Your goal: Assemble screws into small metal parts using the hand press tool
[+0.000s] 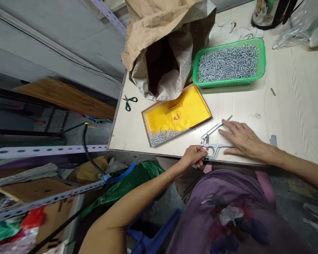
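Observation:
A pair of grey metal pliers (214,150) with two long handles and a small coil spring lies at the table's front edge. My left hand (193,155) has its fingers closed in a pinch at the head end of the pliers, beside a small red part. Whether a smaller piece is between those fingers is hidden. My right hand (245,141) rests over the handle ends with its fingers spread, touching them without gripping. Left of the pliers, a shallow box (198,121) with a yellow lining holds small silver spiral pieces (164,135) along its near side.
A green basket (263,60) full of similar silver pieces stands behind. An open paper sack (148,24) leans over the table's back left. Scissors (128,102) lie near the left edge. A kettle (267,14) and a clear plastic bag (294,31) stand at the back right.

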`<state>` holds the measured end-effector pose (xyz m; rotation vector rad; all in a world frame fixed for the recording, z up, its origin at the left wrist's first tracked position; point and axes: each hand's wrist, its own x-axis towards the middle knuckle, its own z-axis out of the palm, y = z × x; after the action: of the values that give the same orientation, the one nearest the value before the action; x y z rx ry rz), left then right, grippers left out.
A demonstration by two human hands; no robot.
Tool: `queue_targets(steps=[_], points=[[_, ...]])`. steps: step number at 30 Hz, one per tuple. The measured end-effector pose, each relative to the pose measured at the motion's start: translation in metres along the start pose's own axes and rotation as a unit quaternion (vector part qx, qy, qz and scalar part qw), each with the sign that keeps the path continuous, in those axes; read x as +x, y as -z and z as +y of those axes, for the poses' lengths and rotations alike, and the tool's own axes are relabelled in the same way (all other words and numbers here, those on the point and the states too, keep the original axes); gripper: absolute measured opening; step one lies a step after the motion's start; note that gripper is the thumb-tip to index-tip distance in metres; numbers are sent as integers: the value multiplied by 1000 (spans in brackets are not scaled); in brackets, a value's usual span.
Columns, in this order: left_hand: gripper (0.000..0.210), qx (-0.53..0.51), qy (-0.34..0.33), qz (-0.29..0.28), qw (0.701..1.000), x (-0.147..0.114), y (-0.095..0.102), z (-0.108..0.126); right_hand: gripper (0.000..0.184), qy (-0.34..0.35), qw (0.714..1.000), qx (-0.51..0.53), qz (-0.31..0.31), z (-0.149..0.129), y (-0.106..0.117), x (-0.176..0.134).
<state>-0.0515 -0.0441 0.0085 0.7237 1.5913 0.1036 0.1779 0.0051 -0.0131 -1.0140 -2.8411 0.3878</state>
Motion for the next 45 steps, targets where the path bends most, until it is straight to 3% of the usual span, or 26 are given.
queue_targets(steps=[2,5,14,18,20,23,26,29,32,35,42,45], points=[[17,-3,-2,-7,1000,1,1,-2,84,-6,1000,-1,14,13,-1,3],[17,-9,-4,-10,1000,1,1,-4,94,9,1000,6,0,24,-3,8],[17,-14,-18,19,1000,-2,-3,-3,78,-2,999,-38,-25,15,2,9],[18,74,-26,39,996,-6,-2,-7,61,3,999,-39,-28,11,6,6],[17,171,-111,103,974,-9,-2,-10,54,3,999,-34,-35,7,8,5],[11,314,-300,208,877,-8,-9,-9,44,-2,999,-27,-36,1,8,4],[30,414,-418,194,785,5,-20,2,44,-15,999,-18,-27,-1,6,2],[54,475,-479,138,725,25,-26,17,52,-12,1000,-1,-17,2,4,-3],[65,510,-479,106,706,36,-25,25,61,-23,1000,4,-5,7,8,-11],[66,531,-466,105,700,36,-23,30,52,-41,999,10,-4,7,11,-16],[27,545,-463,103,691,40,-26,47,19,-56,998,2,4,10,6,-6],[22,538,-456,126,698,46,-26,49,17,-39,999,-6,15,16,1,2]])
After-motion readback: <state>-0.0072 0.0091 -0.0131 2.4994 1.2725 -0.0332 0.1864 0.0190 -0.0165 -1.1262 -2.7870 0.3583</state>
